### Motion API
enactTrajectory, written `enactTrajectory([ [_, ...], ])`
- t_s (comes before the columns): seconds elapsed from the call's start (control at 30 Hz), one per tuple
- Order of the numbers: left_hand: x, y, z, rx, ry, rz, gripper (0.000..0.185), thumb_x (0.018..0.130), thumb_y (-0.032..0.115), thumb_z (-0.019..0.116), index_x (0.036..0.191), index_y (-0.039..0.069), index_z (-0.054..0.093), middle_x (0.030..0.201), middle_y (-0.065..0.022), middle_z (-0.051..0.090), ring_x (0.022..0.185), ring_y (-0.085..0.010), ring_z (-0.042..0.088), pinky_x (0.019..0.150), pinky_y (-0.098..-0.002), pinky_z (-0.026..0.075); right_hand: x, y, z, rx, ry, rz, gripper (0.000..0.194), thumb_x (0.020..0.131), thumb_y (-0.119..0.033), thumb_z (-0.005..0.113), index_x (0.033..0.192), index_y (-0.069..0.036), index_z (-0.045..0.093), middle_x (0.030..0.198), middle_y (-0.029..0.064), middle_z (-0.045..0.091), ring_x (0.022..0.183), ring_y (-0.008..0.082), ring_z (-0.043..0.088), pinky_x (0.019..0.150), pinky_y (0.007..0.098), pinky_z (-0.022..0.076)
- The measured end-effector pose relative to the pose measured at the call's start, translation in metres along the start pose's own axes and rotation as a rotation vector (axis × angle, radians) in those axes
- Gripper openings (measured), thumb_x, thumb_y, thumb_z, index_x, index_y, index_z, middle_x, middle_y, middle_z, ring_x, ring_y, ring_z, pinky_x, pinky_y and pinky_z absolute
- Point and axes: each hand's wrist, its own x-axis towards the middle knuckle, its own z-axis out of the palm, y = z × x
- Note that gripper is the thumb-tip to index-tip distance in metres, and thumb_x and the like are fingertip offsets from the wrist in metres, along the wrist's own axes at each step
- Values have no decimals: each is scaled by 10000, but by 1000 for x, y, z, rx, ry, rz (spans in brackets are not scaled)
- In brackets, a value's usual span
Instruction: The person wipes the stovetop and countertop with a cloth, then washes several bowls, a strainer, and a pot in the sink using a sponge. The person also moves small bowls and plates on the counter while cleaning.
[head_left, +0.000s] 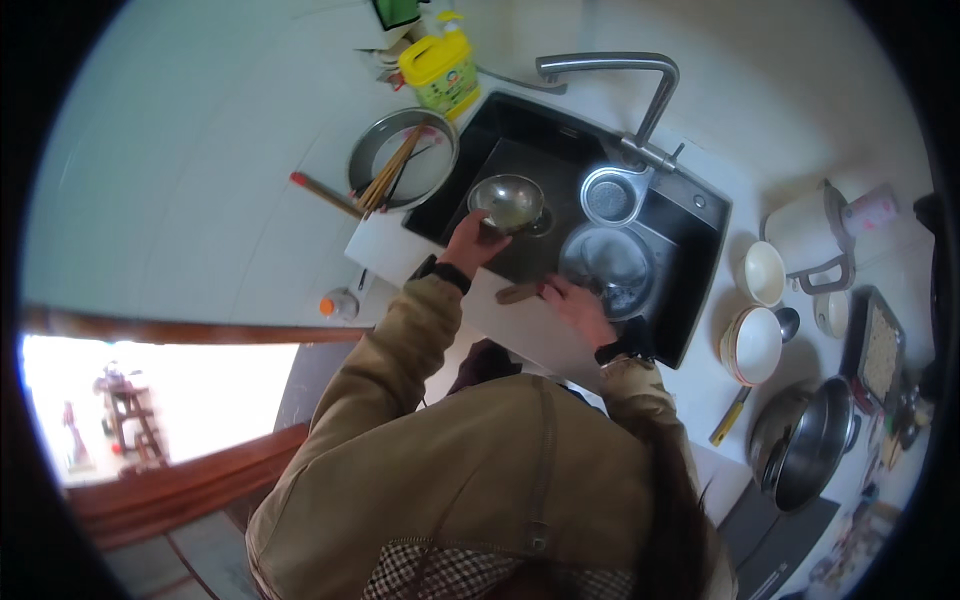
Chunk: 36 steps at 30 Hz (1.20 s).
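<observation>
My left hand (474, 244) grips the near rim of a shiny metal bowl (507, 201), which is tilted over the left part of the dark sink (517, 161). At the sink's front edge, my right hand (576, 306) has its fingers by the end of a brown, flat-looking object (517, 293) on the white counter; whether they grip it is not clear. Just beyond that hand, a round metal basin (637, 289) with water in it sits in the sink. A round strainer cup (609, 198) is behind the basin, below the metal faucet (637, 64).
Left of the sink stand a metal pot (360, 161) with chopsticks (394, 169) across it and a yellow jug (442, 75). To the right are stacked bowls (756, 346), a cream bowl (763, 274), a yellow-handled utensil (727, 424), a pan (814, 450) and a white lidded pot (802, 232).
</observation>
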Motion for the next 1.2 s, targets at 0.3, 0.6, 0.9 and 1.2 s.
enactTrajectory([
  [0.3, 136, -169, -68, -322, 187, -377, 389, 836, 38, 674, 1195, 68, 529, 1122, -101, 529, 934, -217, 577, 812, -406, 548, 37, -22, 13, 204, 55, 171, 506, 908, -610, 454, 1149, -184, 583, 1014, 185, 675, 988, 407, 626, 814, 491, 488],
  [0.6, 138, -189, -69, 649, -362, -241, 378, 886, 223, 649, 1195, 44, 525, 1202, -129, 525, 1084, -259, 525, 811, -469, 524, 51, -18, 32, 312, 276, 341, 299, 862, -362, 676, 954, -79, 638, 727, 151, 653, 699, 343, 649, 618, 407, 494],
  [0.9, 113, -126, 14, 425, 263, -456, 271, 901, 251, 641, 1059, 39, 582, 930, -67, 620, 844, -205, 614, 732, -355, 511, 38, -44, 15, 1249, 563, 432, 96, 920, -190, 640, 902, -96, 643, 666, -44, 574, 531, 36, 498, 449, 185, 353],
  [1.2, 38, 41, 86, -463, -651, -1029, 394, 947, 327, 580, 1158, -6, 577, 1060, -112, 638, 1007, -193, 619, 871, -336, 507, 8, -94, 18, 1415, 454, 158, 109, 956, -162, 580, 1042, -99, 605, 756, -6, 610, 578, 66, 556, 450, 202, 390],
])
